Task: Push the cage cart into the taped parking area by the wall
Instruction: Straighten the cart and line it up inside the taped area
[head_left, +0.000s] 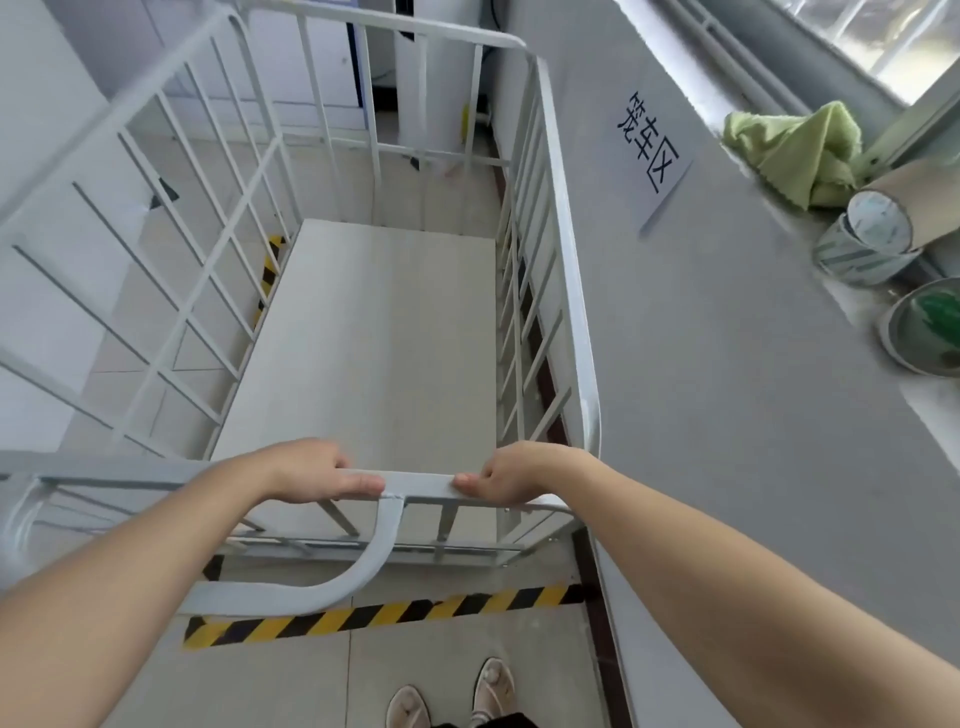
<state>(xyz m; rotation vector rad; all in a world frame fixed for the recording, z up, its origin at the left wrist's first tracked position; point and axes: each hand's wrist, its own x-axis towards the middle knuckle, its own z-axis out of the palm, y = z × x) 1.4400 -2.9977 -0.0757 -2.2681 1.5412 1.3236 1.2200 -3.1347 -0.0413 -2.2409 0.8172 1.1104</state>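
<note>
My left hand (306, 470) and right hand (511, 475) both grip the top rail of the cage cart (384, 332), one either side of centre. The cart stands beside the wall (727, 364), its near end apparently past the striped floor tape (384, 613), though the wheels are hidden. I push evenly, keeping the cart parallel to the wall.

pale tiled floor (291, 675), striped hazard tape (384, 613) across it, cage cart (363, 338) standing inside
</note>
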